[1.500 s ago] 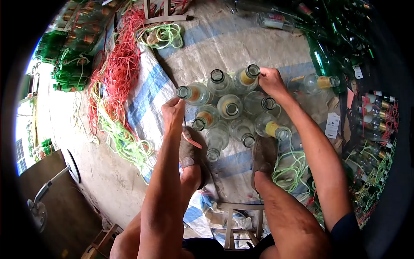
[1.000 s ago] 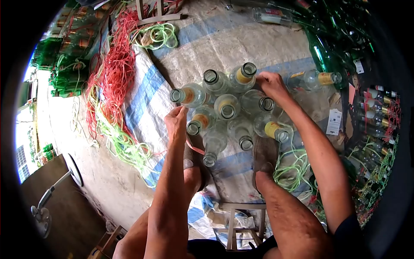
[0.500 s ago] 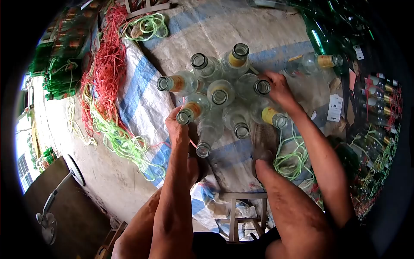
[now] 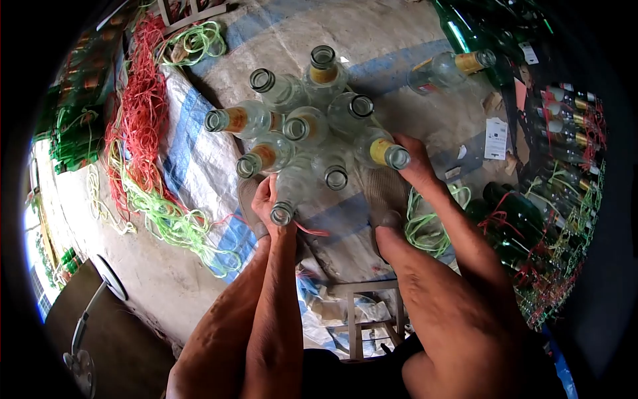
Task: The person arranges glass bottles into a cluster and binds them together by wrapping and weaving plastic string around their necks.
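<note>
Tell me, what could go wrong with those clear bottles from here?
The clear bottles stand packed together, so a nudge to one might topple its neighbours. The right shoe is close by, so a falling bottle could strike that foot. Loose green string lies beside the shoe and might snag it.

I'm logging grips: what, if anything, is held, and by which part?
It cannot be told: clear glass bottles partly hide the left hand and right hand.
</note>
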Tool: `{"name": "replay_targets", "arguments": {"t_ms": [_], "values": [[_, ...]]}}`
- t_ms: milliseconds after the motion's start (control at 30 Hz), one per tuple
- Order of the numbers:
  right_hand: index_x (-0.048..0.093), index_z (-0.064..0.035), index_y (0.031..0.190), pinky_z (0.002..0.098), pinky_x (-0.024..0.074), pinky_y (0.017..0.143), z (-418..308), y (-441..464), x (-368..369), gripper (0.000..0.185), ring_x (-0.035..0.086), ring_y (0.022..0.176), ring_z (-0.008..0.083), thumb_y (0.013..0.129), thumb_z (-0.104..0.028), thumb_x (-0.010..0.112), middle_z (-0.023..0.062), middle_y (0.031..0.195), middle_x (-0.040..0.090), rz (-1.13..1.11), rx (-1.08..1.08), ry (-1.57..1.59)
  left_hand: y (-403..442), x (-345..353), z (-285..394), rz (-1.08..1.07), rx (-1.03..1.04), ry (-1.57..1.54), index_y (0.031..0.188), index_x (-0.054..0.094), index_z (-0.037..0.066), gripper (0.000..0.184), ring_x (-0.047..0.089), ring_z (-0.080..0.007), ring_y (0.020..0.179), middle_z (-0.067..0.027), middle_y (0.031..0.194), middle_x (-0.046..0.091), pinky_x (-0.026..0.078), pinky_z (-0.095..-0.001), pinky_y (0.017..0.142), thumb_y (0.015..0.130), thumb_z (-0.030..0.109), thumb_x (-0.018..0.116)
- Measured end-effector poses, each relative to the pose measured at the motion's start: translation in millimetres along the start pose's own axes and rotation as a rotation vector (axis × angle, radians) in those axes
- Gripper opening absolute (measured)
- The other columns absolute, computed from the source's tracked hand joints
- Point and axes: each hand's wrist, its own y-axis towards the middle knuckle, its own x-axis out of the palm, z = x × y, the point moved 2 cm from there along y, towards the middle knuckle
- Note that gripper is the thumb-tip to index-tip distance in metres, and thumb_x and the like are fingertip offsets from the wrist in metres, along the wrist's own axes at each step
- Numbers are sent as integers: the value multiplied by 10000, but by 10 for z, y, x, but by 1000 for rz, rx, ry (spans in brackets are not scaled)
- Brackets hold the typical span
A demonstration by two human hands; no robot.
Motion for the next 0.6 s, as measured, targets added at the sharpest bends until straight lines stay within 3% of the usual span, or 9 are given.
{"name": "replay_targets", "arguments": {"t_ms": [67, 167, 233, 333, 400, 600], "values": [[695, -24, 964, 449, 511, 692, 17, -97, -27, 161, 678, 810, 425, 993, -153, 603, 231, 857, 675, -24, 57, -73, -141, 44, 35, -3, 27, -2, 1123, 753, -70, 279, 675, -137, 839, -54, 961, 751, 549, -284, 771, 1002, 178, 713], [678, -30, 941, 474, 500, 672, 29, -205, 2, 170, 646, 780, 453, 1006, -169, 605, 230, 829, 648, 50, -28, -16, -364, 194, 209, 48, 117, 75, 1097, 747, -68, 319, 671, -144, 852, -45, 967, 739, 537, -294, 733, 968, 224, 730], [653, -32, 913, 493, 490, 654, 15, -274, 9, 193, 620, 769, 480, 1012, -193, 613, 241, 808, 627, 67, -23, -22, -336, 100, -83, 154, -166, 72, 1064, 742, -68, 306, 662, -145, 847, -37, 939, 724, 520, -302, 710, 962, 219, 719], [631, -33, 901, 507, 486, 649, 14, -345, 46, 207, 612, 774, 496, 1012, -207, 615, 250, 805, 624, 49, 36, -67, -407, 161, -206, 195, -220, 29, 850, 647, 86, 178, 403, -88, 478, 10, 679, 541, 284, -256, 424, 993, 192, 645], [620, -36, 898, 521, 488, 651, 11, -393, 29, 217, 613, 787, 507, 1017, -217, 604, 258, 808, 626, 34, 26, -85, -626, 249, -109, 185, -326, -97, 859, 653, 89, 158, 394, -75, 486, 26, 676, 525, 288, -252, 429, 989, 179, 646], [624, -41, 915, 550, 500, 671, 115, -442, 37, 244, 624, 833, 521, 1034, -245, 561, 271, 843, 646, -21, -15, -171, -1053, 460, -230, 161, -438, -238, 1088, 727, 58, 228, 368, -56, 484, 44, 670, 496, 277, -243, 422, 1026, 274, 685]]}}
